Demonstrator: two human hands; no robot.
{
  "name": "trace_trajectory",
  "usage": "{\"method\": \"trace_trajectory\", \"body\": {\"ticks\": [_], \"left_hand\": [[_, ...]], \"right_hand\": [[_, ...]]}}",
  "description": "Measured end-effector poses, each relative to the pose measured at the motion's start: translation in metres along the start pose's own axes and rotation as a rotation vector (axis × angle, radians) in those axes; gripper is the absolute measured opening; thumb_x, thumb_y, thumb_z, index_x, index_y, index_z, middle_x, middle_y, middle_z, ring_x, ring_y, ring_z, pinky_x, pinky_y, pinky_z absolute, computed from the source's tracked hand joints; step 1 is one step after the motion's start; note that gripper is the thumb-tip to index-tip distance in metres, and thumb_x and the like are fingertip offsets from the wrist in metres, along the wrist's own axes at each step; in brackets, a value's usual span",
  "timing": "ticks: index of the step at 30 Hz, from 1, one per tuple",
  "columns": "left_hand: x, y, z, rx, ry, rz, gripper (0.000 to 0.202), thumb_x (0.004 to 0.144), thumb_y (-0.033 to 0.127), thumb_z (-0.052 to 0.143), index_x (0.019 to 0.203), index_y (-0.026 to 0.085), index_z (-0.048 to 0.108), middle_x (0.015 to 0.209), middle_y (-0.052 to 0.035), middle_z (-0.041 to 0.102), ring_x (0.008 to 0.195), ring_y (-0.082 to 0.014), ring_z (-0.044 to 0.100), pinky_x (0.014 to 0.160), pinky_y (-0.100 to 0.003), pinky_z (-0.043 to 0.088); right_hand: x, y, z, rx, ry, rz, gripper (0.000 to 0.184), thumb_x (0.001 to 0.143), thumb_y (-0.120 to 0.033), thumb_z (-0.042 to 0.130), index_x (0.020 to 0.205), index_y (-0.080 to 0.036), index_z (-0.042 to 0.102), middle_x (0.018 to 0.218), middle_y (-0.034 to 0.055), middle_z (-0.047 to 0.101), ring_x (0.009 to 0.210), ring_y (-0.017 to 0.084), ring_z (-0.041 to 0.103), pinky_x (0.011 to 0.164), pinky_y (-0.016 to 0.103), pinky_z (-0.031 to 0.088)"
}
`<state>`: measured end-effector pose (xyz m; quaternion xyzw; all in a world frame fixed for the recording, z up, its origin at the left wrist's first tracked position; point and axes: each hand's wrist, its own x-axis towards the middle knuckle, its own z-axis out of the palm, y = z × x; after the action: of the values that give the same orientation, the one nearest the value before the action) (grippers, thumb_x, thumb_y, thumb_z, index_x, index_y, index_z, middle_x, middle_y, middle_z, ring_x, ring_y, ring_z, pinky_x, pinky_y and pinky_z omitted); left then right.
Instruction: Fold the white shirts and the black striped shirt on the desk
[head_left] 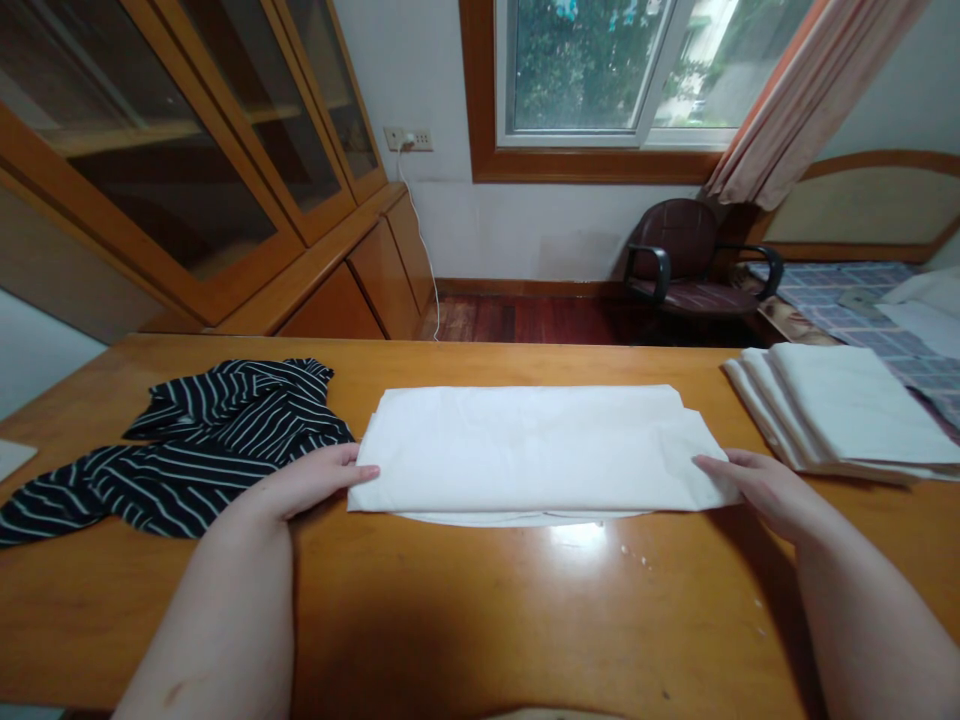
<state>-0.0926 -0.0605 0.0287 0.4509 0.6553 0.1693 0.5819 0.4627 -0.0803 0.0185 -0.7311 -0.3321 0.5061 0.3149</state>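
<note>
A white cloth (pixel 525 450), folded into a long flat rectangle, lies across the middle of the wooden table (pixel 480 620). My left hand (pixel 334 475) grips its left end, thumb on top and fingers underneath. At the opposite end my right hand (pixel 754 485) pinches the right edge in the same way. A thin curved layer of the cloth shows below its near edge. Beside my left hand lies a crumpled black garment with white stripes (pixel 225 440). To the right of my right hand sits a stack of folded white cloths (pixel 847 410).
Behind the table on the left stands a wooden cabinet with glass doors (pixel 247 120). A dark red armchair (pixel 686 260) is by the window, with a bed (pixel 840 290) at the right. The corner of a pale flat object (pixel 13 458) shows at the left table edge.
</note>
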Motion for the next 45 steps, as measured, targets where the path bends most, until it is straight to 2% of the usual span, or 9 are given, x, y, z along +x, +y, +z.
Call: {"method": "trace_trajectory", "body": {"ticks": [13,22,26,29,32,35,39,42,45], "left_hand": [[-0.009,0.012,-0.001,0.514,-0.146,0.063,0.044,0.064,0.039,0.059,0.103,0.018,0.063,0.11,-0.0004,0.069,0.105,-0.0249,0.062,0.091,-0.03,0.046],[-0.003,0.012,0.013,0.874,0.152,-0.096,0.037,0.055,0.036,0.065,0.088,0.02,0.063,0.097,-0.006,0.071,0.087,-0.0273,0.066,0.074,-0.031,0.048],[-0.006,0.01,0.011,0.942,0.212,-0.152,0.04,0.055,0.041,0.067,0.088,0.019,0.062,0.094,-0.0079,0.07,0.083,-0.0266,0.065,0.069,-0.03,0.047],[-0.01,0.009,0.012,0.957,0.285,-0.176,0.055,0.058,0.047,0.066,0.103,0.015,0.059,0.104,-0.0124,0.068,0.091,-0.0288,0.064,0.073,-0.032,0.047],[-0.014,0.017,0.021,0.985,0.445,-0.153,0.061,0.072,0.054,0.052,0.116,0.012,0.055,0.111,-0.017,0.064,0.097,-0.031,0.063,0.077,-0.036,0.047],[-0.014,0.041,0.044,1.079,0.547,0.012,0.054,0.08,0.053,0.044,0.114,0.013,0.058,0.114,-0.0168,0.063,0.102,-0.031,0.061,0.082,-0.038,0.047],[0.003,0.081,0.094,1.136,0.545,0.383,0.053,0.084,0.044,0.045,0.127,0.013,0.051,0.136,-0.0149,0.049,0.125,-0.0291,0.045,0.103,-0.041,0.035],[0.029,0.095,0.138,1.061,0.525,0.568,0.054,0.088,0.038,0.043,0.137,0.016,0.042,0.15,-0.0114,0.032,0.138,-0.0268,0.025,0.112,-0.041,0.023],[0.055,0.086,0.173,1.021,0.533,0.556,0.051,0.09,0.033,0.04,0.138,0.018,0.042,0.151,-0.0093,0.03,0.139,-0.0285,0.022,0.112,-0.049,0.019]], "right_hand": [[0.003,0.0,0.0,-0.237,0.009,-0.054,0.025,0.063,-0.038,0.067,0.074,-0.015,0.068,0.072,0.01,0.071,0.06,0.022,0.062,0.052,0.029,0.046],[0.018,0.003,0.003,-0.99,0.218,-0.141,0.038,0.073,-0.05,0.059,0.078,-0.013,0.067,0.072,0.0125,0.069,0.066,0.026,0.064,0.058,0.032,0.044],[0.024,0.009,-0.001,-1.075,0.196,-0.105,0.049,0.077,-0.058,0.053,0.084,-0.012,0.067,0.08,0.0159,0.069,0.072,0.029,0.065,0.063,0.034,0.046],[0.022,0.01,-0.005,-1.09,0.199,-0.076,0.051,0.079,-0.06,0.049,0.083,-0.012,0.067,0.079,0.017,0.068,0.071,0.029,0.065,0.064,0.037,0.046],[0.012,0.003,-0.002,-1.096,0.379,-0.178,0.052,0.082,-0.058,0.045,0.088,-0.011,0.066,0.083,0.0193,0.067,0.078,0.031,0.064,0.068,0.04,0.047],[-0.003,-0.012,0.021,-1.074,0.549,-0.547,0.046,0.085,-0.051,0.045,0.098,-0.011,0.063,0.098,0.0202,0.065,0.094,0.032,0.061,0.082,0.043,0.046],[-0.019,-0.037,0.091,-0.974,0.338,-1.02,0.048,0.085,-0.051,0.048,0.108,-0.011,0.061,0.125,0.0211,0.055,0.117,0.031,0.05,0.098,0.044,0.039],[-0.019,-0.049,0.151,-1.004,0.148,-1.117,0.055,0.088,-0.049,0.045,0.126,-0.009,0.052,0.142,0.0206,0.041,0.132,0.031,0.036,0.107,0.048,0.028],[-0.007,-0.048,0.191,-1.032,0.065,-1.059,0.055,0.093,-0.039,0.038,0.139,-0.009,0.04,0.149,0.017,0.031,0.138,0.028,0.026,0.11,0.049,0.022]]}}
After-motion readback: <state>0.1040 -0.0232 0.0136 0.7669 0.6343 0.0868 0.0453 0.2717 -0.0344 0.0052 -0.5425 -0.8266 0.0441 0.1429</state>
